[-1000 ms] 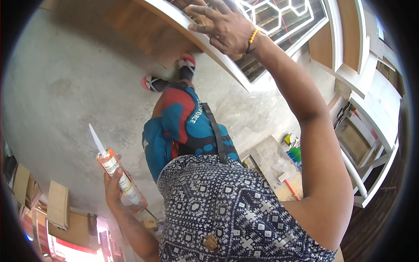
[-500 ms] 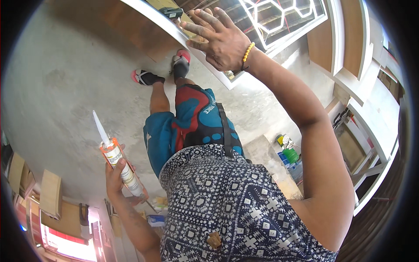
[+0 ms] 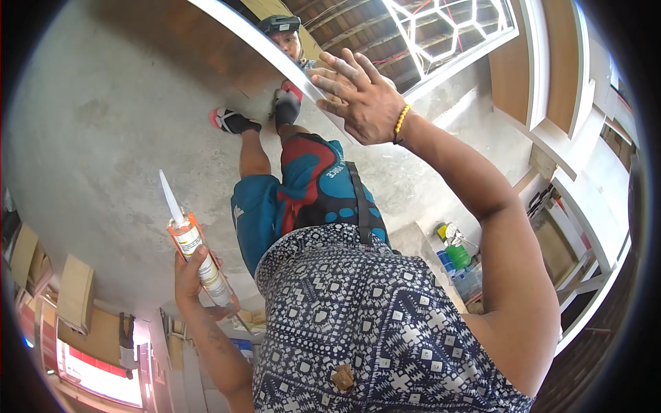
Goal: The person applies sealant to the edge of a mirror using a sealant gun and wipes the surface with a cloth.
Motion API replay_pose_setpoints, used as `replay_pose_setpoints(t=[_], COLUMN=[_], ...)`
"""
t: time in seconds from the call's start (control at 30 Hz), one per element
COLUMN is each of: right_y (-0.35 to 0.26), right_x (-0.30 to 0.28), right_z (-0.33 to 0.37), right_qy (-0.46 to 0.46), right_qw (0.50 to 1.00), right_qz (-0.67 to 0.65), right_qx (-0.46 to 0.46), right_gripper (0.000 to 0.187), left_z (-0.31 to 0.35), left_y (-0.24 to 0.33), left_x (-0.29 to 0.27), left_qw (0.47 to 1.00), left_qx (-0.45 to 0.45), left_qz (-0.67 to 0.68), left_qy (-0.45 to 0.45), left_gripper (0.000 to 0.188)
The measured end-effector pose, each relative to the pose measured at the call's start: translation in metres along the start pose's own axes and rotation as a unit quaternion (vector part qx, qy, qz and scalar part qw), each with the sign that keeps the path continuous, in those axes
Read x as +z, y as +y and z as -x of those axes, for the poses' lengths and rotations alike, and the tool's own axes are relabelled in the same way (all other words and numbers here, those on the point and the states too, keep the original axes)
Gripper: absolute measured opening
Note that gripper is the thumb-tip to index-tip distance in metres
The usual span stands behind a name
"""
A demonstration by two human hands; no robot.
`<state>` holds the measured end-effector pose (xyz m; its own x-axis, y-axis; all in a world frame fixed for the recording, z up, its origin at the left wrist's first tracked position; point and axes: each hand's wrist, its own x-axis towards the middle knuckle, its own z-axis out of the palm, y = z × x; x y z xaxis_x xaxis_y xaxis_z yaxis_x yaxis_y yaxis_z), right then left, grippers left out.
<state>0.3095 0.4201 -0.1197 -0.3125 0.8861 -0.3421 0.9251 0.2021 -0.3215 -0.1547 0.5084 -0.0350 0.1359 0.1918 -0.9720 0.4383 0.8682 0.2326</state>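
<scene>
My left hand (image 3: pixel 189 274) is wrapped round an orange caulking gun (image 3: pixel 192 224), low on the left. The gun carries a white sealant cartridge (image 3: pixel 209 277) with its long pale nozzle (image 3: pixel 170 196) angled up and away from me. At the upper middle, my right hand (image 3: pixel 366 102) lies against a white-edged mirror (image 3: pixel 344 24), fingers stretched and slightly apart. A yellow bead bracelet (image 3: pixel 402 122) circles that wrist. Reflected in the glass are the hand's palm side, part of my head gear and a roof with hexagon-shaped lights. The mirror's near corner is hidden behind my hand.
Bare concrete floor (image 3: pixel 103 151) spreads around my feet. White-edged wooden panels (image 3: pixel 513 76) stand at the upper right, above white shelving (image 3: pixel 585 206). A green container (image 3: pixel 457 256) and other supplies sit right of my waist. Wooden boards (image 3: pixel 74 292) are at the lower left.
My right hand has shifted down and slightly right in the view, against the mirror. More of my head gear shows in the reflection. The left hand keeps its hold on the caulking gun.
</scene>
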Motion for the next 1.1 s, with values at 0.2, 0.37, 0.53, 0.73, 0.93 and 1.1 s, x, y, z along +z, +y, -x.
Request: replay_pose_setpoints(t=[0.2, 0.37, 0.53, 0.73, 0.93, 1.1], right_y=[-0.008, -0.009, 0.056, 0.191, 0.257, 0.235], right_x=[0.002, -0.009, -0.037, -0.065, -0.063, -0.076], right_z=[0.039, 0.071, 0.026, -0.029, -0.074, -0.086], right_qy=[-0.032, 0.005, 0.22, 0.37, 0.341, 0.317], right_qw=[0.999, 0.988, 0.952, 0.861, 0.795, 0.776], right_qz=[-0.038, -0.122, -0.057, -0.011, 0.045, -0.013], right_qx=[0.016, 0.094, 0.206, 0.348, 0.5, 0.546], right_gripper=[0.043, 0.047, 0.043, 0.053, 0.064, 0.049], left_z=[0.001, 0.005, 0.002, 0.009, 0.011, 0.008], left_y=[0.008, 0.001, -0.021, -0.005, -0.005, 0.001], left_x=[0.001, -0.008, -0.02, -0.01, -0.014, -0.01], left_qw=[1.0, 0.998, 1.0, 1.0, 1.0, 0.996], left_qx=[0.011, -0.015, 0.006, 0.0, -0.007, -0.023], left_qz=[-0.009, -0.061, 0.007, -0.016, -0.026, -0.083], left_qy=[-0.004, 0.022, -0.03, -0.013, 0.002, 0.026], left_gripper=[0.071, 0.083, 0.068, 0.064, 0.054, 0.033])
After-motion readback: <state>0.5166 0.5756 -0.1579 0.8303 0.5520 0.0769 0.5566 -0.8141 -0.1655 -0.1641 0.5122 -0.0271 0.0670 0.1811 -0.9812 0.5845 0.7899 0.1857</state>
